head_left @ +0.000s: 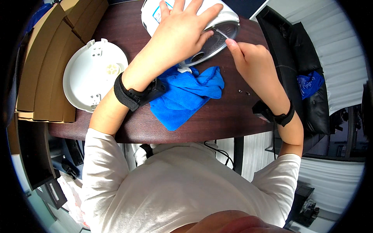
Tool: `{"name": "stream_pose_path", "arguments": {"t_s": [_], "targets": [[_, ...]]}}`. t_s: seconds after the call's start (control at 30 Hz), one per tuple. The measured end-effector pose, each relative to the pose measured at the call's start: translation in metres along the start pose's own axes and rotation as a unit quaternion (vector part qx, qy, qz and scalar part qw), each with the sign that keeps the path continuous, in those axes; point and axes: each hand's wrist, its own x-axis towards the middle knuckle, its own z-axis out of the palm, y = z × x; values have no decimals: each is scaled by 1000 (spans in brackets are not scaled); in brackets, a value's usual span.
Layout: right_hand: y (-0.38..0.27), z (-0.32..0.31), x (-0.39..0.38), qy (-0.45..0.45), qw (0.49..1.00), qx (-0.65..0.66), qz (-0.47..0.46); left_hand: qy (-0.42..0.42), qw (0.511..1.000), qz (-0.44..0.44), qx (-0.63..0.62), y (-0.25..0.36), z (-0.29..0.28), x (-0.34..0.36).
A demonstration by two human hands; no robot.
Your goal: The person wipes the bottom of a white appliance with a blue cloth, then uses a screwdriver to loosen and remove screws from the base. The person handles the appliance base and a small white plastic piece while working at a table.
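A white rounded appliance with a dark, see-through round end lies at the far middle of the table. My left hand lies over its top, fingers spread, the thumb reaching the rim of the dark end. In my closed right hand is a screwdriver; its thin metal shaft points at that rim, and its handle is hidden in the fist. Just below the appliance a crumpled blue cloth is on the table. Two tiny parts, seemingly screws, lie right of the cloth.
A round white cover with small fittings lies at the left, beside brown cardboard boxes. The dark wood table has its near edge at my body. Right of it stands a black sofa with a blue bag.
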Motion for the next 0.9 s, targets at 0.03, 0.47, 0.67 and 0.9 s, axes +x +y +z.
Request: {"name": "stream_pose_path", "arguments": {"t_s": [0.03,0.47,0.67,0.9], "targets": [[-1,-1,0,-4,1000,-1,4,0,1000,-1,-2,0,0,0],[-17,-1,-2,-352,532,691,339,69,996,7,48,-3,17,-3],[1,5,-11,-285,793,468,267,69,996,11,53,-3,16,-4],[4,2,-6,-49,989,121,66,38,998,8,40,0,6,-2]]}}
